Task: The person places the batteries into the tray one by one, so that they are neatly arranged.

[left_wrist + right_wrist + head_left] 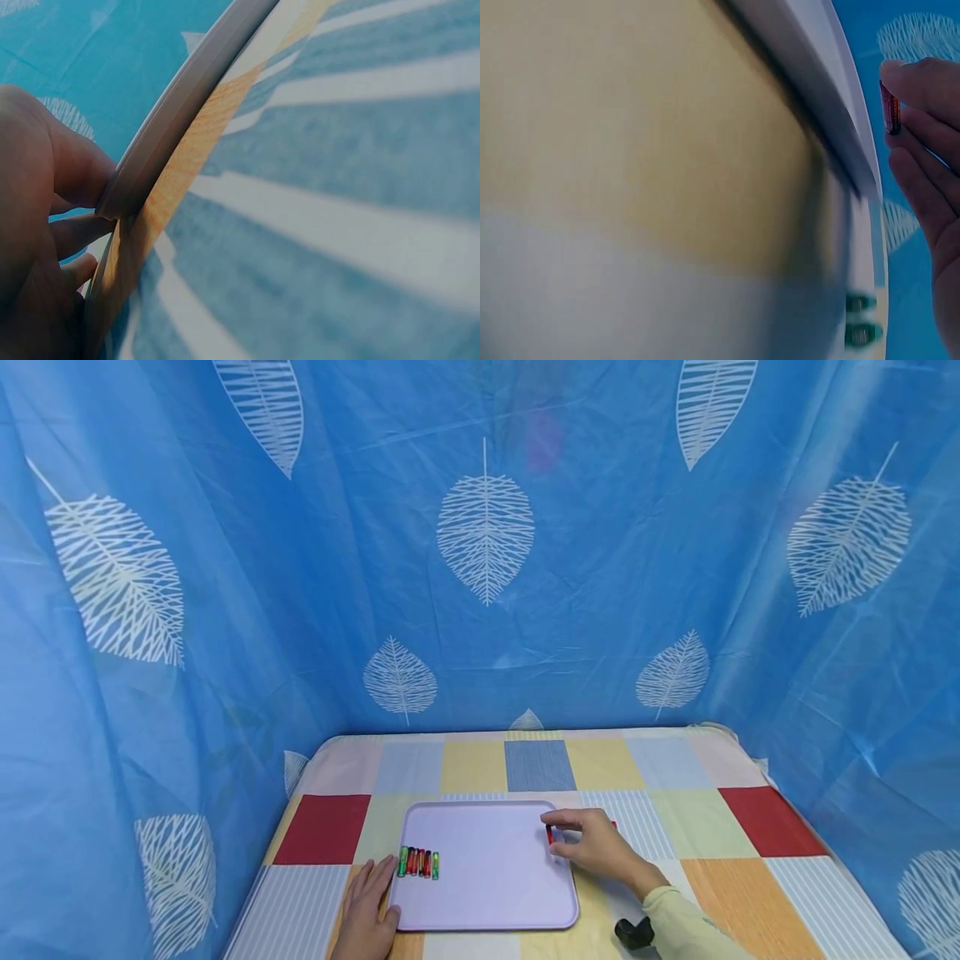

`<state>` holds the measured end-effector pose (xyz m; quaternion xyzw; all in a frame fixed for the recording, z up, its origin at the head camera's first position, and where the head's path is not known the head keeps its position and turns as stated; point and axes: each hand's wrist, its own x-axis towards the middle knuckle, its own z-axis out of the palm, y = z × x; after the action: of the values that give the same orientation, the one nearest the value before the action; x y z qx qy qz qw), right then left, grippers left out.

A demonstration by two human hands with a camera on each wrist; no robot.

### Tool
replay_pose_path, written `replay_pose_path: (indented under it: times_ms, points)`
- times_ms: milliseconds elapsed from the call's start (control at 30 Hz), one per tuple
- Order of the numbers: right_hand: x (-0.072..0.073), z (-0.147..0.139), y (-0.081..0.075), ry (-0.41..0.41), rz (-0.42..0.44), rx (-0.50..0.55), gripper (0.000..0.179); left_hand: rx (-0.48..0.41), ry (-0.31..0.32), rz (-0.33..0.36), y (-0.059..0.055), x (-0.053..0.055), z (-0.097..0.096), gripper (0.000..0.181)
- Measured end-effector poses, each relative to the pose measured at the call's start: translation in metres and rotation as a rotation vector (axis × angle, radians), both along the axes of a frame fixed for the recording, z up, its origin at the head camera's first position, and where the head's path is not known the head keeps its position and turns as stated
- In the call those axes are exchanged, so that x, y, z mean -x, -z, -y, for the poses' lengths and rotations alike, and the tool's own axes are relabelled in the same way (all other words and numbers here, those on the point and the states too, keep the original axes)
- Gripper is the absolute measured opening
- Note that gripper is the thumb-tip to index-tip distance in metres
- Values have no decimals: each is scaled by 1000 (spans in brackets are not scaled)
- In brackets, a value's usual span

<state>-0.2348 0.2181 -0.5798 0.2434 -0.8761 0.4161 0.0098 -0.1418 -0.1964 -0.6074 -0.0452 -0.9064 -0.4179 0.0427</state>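
Observation:
My right hand (592, 842) pinches a small red battery with a dark end (890, 109) between thumb and fingertips, over the right side of a pale lilac tray (495, 877). In the tray's left part several green and red batteries (418, 863) lie side by side in a row. My left hand (367, 906) rests at the front left corner of the tray, its fingers stretched along the left side and its thumb at the rim. The left wrist view has the tray's rim (172, 112) right against the thumb and fingers.
Two green batteries (862, 335) lie beside the tray in the right wrist view. A bit of red (614, 824) shows behind the right hand. A black wrist device (633, 933) sits by the right sleeve. Patchwork cloth (757, 893) covers the table, with blue leaf-print curtains (487, 652) around it.

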Motion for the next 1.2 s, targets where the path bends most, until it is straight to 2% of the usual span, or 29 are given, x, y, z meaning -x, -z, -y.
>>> replay_pose_path:
  times_ms: [233,467,933,1200]
  points:
    - [-1,34,1,-87,-35,33,43,3,-8,10,0,0,1,73]
    - [-1,70,2,-147,-8,67,42,1,-12,28,1,1,0,73]
    - [-12,138,6,-185,47,85,44,1,-2,23,2,1,1,74]
    - [-14,165,9,-185,-15,42,46,4,-13,19,2,0,-1,73]
